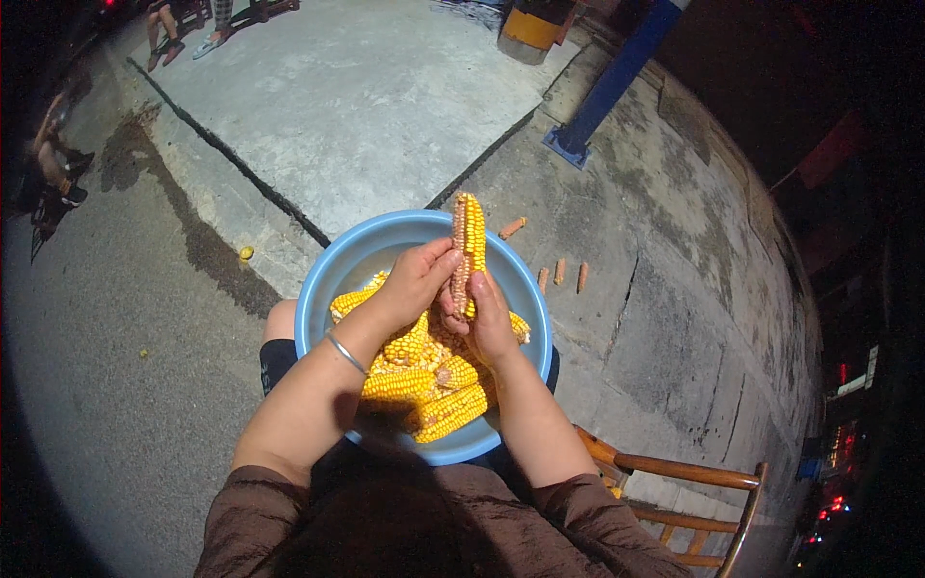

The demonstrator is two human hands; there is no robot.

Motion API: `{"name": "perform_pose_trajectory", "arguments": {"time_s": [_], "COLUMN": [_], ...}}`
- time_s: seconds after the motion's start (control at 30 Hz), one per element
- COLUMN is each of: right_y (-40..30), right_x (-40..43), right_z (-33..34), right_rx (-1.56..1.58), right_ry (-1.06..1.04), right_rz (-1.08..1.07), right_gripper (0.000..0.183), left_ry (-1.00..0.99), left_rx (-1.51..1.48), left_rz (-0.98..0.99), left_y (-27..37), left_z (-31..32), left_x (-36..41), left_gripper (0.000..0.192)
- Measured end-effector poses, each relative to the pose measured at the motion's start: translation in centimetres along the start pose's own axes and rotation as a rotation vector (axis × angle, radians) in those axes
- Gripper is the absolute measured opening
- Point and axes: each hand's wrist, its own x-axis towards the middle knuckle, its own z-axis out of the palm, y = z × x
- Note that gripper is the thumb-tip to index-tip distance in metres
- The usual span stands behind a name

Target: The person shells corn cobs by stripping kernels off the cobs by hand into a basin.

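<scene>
A partly shelled ear of yellow corn [473, 231] stands nearly upright above a blue plastic basin [311, 289] on my lap. Its left side is bare cob; kernels remain on the right. My right hand [485, 314] grips the lower part of the ear, thumb in front. My left hand [423, 278], with a silver bangle on the wrist, has its thumb and fingers against the bare side; whether it grips the ear is hard to tell. Below, in the basin, lie several corn ears [452, 413] over loose kernels [433, 354], partly hidden by my arms.
Several bare cobs [582, 277] lie on the concrete right of the basin. A wooden chair [686, 469] stands at the lower right, a blue post [614, 79] beyond. A drum-like container [527, 36] is at the top. Other people's legs [165, 32] show at upper left.
</scene>
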Motion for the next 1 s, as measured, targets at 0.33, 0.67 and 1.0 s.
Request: {"name": "perform_pose_trajectory", "arguments": {"time_s": [0.33,0.67,1.0], "right_y": [1.2,0.2,1.0], "right_x": [0.1,0.0,-0.1], "right_z": [0.6,0.6,0.9], "right_rx": [-0.329,-0.080,-0.363], "right_ry": [0.155,0.011,0.109], "right_rz": [-0.155,-0.035,-0.145], "right_gripper": [0.033,0.039,0.032], "left_ry": [0.076,0.005,0.109], "left_rx": [-0.057,-0.130,-0.057], "left_rz": [-0.120,-0.066,-0.079], "left_y": [0.5,-1.1,0.1], "left_z": [0.2,-1.5,0.0], "left_x": [0.2,0.3,0.2], "left_gripper": [0.024,0.027,0.025]}}
